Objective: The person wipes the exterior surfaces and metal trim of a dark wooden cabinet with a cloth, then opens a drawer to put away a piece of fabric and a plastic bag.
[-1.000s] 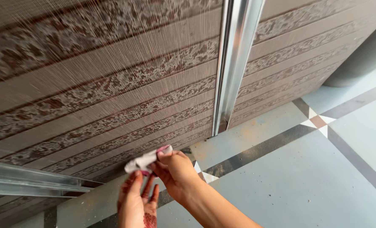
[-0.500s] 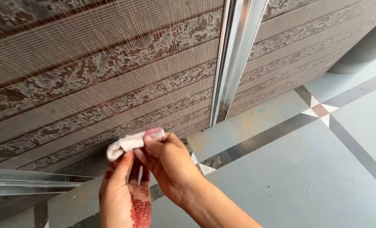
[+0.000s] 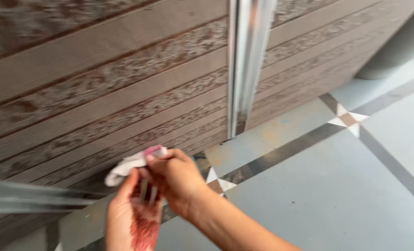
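Ribbed brown wall panel (image 3: 100,93), frame blurred. Both hands pinch small white-pink cloth (image 3: 130,163): left hand (image 3: 131,216) underneath supporting, right hand (image 3: 177,179) gripping top edge, apparently bunching it.

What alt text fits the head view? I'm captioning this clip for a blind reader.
Two hands, left and right, hold a small white and pink cloth near the foot of a brown striped wall panel. A vertical metal strip runs down the panel to a grey tiled floor; the image is motion-blurred.
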